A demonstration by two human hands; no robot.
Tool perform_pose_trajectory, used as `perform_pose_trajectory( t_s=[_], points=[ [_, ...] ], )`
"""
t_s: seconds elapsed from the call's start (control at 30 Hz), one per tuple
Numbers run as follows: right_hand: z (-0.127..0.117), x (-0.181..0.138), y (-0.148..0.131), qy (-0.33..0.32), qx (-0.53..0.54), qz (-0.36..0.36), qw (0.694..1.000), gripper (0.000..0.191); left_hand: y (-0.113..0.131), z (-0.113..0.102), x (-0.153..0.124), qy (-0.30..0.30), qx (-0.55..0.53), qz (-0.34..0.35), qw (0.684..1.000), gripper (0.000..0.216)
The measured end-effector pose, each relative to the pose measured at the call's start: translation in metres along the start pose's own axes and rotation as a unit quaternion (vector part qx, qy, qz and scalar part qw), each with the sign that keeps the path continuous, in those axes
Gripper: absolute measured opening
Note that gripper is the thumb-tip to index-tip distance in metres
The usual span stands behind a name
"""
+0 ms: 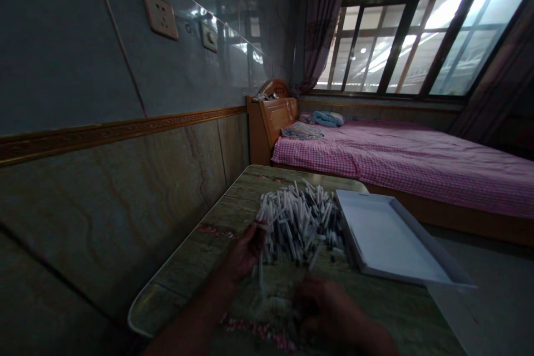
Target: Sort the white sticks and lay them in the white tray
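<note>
While sticks [292, 217] lie piled, the tray [392, 239] overhangs the table [187, 267].

Pile of slim sticks [298, 219], one lot: whitish, some with dark parts; loose, jumbled, lying at many angles, centre of frame, on the bench [194, 258]. Held stick [262, 226]: one, pale, short-looking, nearly level, at pile's left side. Stray stick [314, 258]: one, slanted, pile's lower edge. Finer detail blurred.

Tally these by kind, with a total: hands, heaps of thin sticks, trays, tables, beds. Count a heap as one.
Left hand, right hand: 2
Heap of thin sticks: 1 (single sticks overlap too much to count)
Tray: 1
Table: 1
Bed: 1
Total: 6
</note>
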State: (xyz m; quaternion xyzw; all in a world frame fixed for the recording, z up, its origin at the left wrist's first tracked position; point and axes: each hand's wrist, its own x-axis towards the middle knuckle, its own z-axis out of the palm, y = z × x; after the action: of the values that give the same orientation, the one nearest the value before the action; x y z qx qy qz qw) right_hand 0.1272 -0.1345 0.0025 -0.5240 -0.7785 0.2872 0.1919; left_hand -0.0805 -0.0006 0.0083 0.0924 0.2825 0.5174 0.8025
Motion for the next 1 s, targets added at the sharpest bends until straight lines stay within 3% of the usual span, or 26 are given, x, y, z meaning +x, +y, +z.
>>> perform_pose_trajectory(
  t_s=[0.1, 0.3, 0.43, 0.57, 0.73, 0.83, 1.0],
  points=[
    [0.002, 0.001, -0.002, -0.049, -0.008, -0.024, 0.998, 0.02, -0.003, -0.001, -0.002, -0.007, 0.013, -0.002, 1.0, 0.026],
    [0.005, 0.002, -0.019, -0.023, -0.036, -0.014, 0.999, 0.034, -0.011, -0.003, -0.001, -0.034, 0.04, -0.017, 0.999, 0.015],
    [0.015, 0.007, -0.021, -0.073, -0.053, -0.061, 0.994, 0.01, -0.01, -0.005, 0.0, -0.031, 0.033, -0.021, 0.999, 0.014],
    [0.029, 0.016, -0.012, 0.02, -0.06, -0.002, 0.998, 0.019, -0.012, -0.006, -0.001, -0.04, 0.06, -0.005, 0.997, 0.008],
    [0.032, 0.019, 0.001, 0.134, -0.017, 0.033, 0.99, 0.019, -0.017, -0.005, -0.004, -0.072, 0.103, -0.015, 0.992, 0.016],
    [0.026, 0.02, 0.008, 0.223, 0.053, 0.017, 0.973, 0.015, -0.021, -0.004, -0.006, -0.09, 0.128, -0.011, 0.988, 0.024],
    [0.018, 0.026, 0.012, 0.311, 0.148, 0.075, 0.936, 0.02, -0.033, -0.001, -0.014, -0.111, 0.171, 0.009, 0.979, 0.036]
  ],
)
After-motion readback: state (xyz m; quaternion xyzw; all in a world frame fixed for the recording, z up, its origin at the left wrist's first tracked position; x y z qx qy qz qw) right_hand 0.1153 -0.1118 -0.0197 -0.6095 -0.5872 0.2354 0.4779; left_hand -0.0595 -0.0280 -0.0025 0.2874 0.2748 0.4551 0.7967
